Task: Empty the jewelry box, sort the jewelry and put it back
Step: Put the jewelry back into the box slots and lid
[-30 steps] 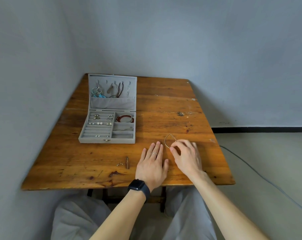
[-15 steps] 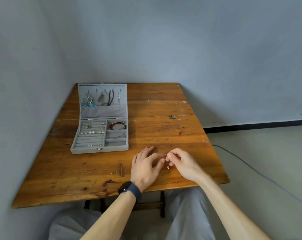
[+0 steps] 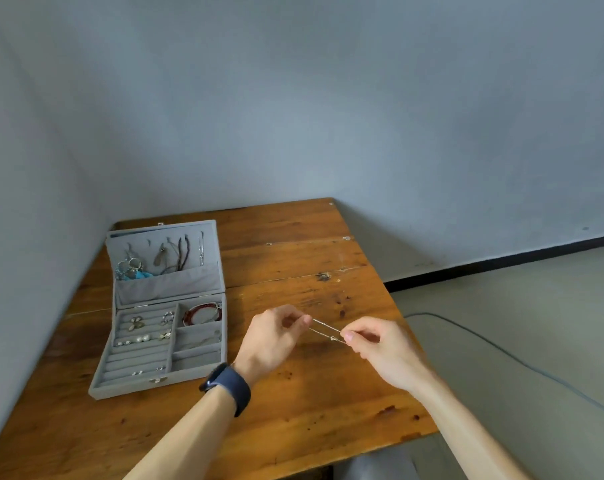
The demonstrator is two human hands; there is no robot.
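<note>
Both hands are up over the wooden table (image 3: 293,427), left hand (image 3: 273,336) and right hand (image 3: 380,348) pinching a thin silver chain (image 3: 325,332) taut between them, while the open jewelry box (image 3: 162,375) looks mostly refilled already, so little seems left.

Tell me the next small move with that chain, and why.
Probably carry the chain left toward the open box: the left hand and right hand pinch it taut above the table, and necklaces hang in the box's lid.

Soft, even daylight; wide-angle bending at edges, mild blur.
</note>
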